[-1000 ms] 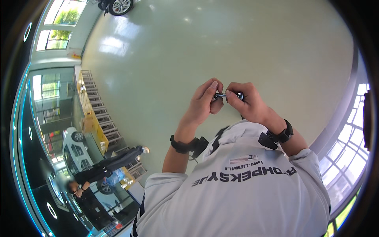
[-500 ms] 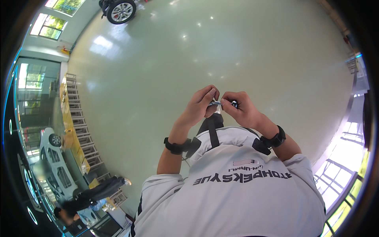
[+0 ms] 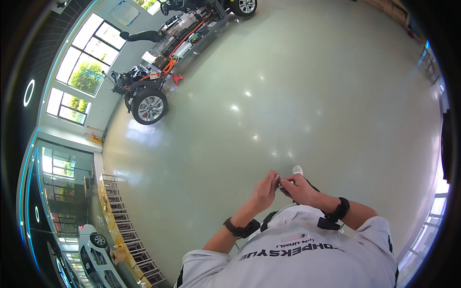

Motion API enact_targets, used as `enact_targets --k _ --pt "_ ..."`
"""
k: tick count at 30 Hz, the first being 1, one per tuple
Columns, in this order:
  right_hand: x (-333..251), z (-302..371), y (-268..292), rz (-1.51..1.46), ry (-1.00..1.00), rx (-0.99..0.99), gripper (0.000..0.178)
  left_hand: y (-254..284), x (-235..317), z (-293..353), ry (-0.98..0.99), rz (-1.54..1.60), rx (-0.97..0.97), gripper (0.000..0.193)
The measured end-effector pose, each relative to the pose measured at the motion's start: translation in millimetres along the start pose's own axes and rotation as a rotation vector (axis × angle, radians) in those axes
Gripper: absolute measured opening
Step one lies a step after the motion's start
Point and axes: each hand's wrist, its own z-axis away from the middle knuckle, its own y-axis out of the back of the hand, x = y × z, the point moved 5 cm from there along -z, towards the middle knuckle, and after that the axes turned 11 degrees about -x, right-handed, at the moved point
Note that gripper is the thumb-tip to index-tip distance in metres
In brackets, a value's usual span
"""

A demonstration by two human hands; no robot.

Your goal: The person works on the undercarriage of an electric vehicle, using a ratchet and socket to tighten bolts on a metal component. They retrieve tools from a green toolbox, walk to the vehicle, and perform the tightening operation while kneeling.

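Note:
Both hands meet in front of my waist around a small, shiny chrome tool (image 3: 280, 186). It looks like part of a socket wrench, but most of it is covered by my fingers. My left hand (image 3: 264, 193) is closed on one end, thumb and fingers pinched together. Against the other end, my right hand (image 3: 301, 190) is curled shut, its fingertips almost touching those of the left. Each wrist wears a black band.
A bare vehicle chassis (image 3: 185, 41) with orange cables stands at the far left, its near wheel (image 3: 149, 106) on the glossy floor (image 3: 216, 158). A row of metal-legged stools or racks (image 3: 126, 221) lines the left side. Behind glass is a white car (image 3: 101, 259). My shoe (image 3: 297, 170) shows beyond my hands.
The view has swung up and left, bringing the chassis into sight and the hands lower in the picture. The hands are closer together, covering more of the chrome tool. The other person has left view.

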Motion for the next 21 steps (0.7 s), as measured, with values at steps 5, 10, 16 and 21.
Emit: enact_targets --k 5,10,16,21 --pt "-81.2 -161.4 59.0 -0.241 -0.096 -0.14 0.046 137.8 -23.1 -109.1 0.194 -0.169 0.083 0.012" --pt "-132.9 -337.2 155.8 -0.401 -0.215 -0.236 0.051 257.4 -86.5 -236.4 0.346 0.028 0.198 0.029" --pt "-189.8 -532.6 292.2 -0.353 -0.284 -0.126 0.051 387.0 -175.6 -448.0 0.152 0.046 0.118 0.037" --pt "-254.5 -628.2 419.4 0.197 0.044 0.233 0.043 462.0 -190.6 -623.8 0.253 0.352 -0.405 0.039"
